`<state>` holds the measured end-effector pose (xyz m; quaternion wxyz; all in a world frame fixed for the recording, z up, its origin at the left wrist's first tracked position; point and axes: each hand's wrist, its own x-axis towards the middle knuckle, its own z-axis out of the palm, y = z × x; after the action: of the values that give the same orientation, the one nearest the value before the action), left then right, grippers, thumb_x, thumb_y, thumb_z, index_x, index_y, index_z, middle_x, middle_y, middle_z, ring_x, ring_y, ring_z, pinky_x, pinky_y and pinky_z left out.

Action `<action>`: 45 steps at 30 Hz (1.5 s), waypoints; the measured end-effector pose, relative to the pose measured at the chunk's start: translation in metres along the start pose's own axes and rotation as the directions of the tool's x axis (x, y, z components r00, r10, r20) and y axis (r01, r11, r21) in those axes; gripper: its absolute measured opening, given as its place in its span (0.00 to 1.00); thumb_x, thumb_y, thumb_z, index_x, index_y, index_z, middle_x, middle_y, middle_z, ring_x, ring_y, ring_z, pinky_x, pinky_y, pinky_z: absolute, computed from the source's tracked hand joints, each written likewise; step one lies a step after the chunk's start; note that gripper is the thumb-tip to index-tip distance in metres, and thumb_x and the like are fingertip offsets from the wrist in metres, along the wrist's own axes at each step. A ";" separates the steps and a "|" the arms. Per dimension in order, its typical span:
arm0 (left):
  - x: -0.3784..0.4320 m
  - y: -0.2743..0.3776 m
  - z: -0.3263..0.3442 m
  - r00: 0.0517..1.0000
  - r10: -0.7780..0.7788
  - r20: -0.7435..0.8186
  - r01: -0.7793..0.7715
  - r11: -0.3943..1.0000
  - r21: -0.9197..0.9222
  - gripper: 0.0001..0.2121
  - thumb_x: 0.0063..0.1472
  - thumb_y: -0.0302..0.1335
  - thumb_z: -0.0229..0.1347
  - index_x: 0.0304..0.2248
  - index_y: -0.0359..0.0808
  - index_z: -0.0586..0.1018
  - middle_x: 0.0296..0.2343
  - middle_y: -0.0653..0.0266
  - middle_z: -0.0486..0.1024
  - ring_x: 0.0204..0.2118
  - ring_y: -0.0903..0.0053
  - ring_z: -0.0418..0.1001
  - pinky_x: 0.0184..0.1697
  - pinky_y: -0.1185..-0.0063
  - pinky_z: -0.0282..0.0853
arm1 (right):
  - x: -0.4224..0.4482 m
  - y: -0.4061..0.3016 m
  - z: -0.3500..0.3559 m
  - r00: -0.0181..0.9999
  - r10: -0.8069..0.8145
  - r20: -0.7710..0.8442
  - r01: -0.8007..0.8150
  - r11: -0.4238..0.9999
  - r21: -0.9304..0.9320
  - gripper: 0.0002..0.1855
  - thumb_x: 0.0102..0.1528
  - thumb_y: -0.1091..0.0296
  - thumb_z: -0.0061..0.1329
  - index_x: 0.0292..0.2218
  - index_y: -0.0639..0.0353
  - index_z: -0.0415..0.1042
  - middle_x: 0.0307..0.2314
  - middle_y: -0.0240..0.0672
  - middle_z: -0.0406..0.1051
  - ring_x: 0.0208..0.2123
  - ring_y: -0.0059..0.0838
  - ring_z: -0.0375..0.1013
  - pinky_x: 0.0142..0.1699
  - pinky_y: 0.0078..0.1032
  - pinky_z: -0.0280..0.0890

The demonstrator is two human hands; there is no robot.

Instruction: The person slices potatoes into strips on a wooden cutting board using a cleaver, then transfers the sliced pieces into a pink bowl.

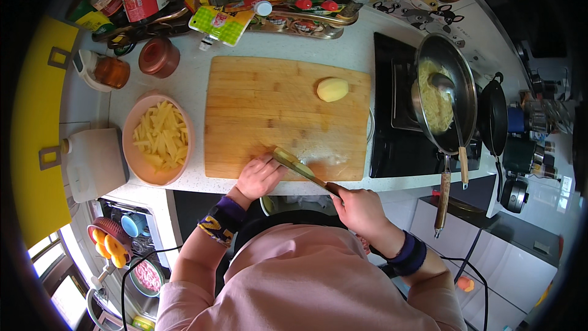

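My right hand (363, 211) grips the handle of a kitchen knife (317, 181), whose blade slants across the near edge of a wooden cutting board (262, 105). Pale potato slices (303, 168) show along the blade. My left hand (262, 176) rests at the board's near edge, fingers close together beside the blade's far end; whatever lies under them is hidden. A peeled potato (332, 89) sits at the board's upper right. Left of the board, a pink bowl (130, 147) holds many cut potato sticks (163, 135).
A wok (466, 87) with pale shreds (434, 105) and a ladle (443, 82) stands on the black cooktop (386, 156) at right. A red-lidded jar (159, 57), a squeeze pouch (223, 24) and seasoning containers line the back. A white jug (94, 163) stands at left.
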<state>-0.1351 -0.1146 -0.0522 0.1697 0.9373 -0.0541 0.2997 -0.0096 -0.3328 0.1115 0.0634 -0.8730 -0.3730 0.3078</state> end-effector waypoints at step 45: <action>-0.008 0.000 -0.001 0.999 -0.022 0.035 0.024 0.998 -0.053 0.18 0.48 0.24 0.55 0.41 0.39 0.81 0.40 0.66 0.75 0.44 0.71 0.73 0.46 0.77 0.70 | 0.005 -0.001 0.009 1.000 -0.013 -0.021 0.014 0.999 0.040 0.11 0.59 0.62 0.46 0.40 0.52 0.76 0.18 0.42 0.73 0.22 0.47 0.74 0.28 0.42 0.68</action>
<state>-0.1427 -0.1144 -0.0562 0.1973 0.9379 -0.0542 0.2802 -0.0126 -0.3300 0.1021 0.0869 -0.8721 -0.3719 0.3059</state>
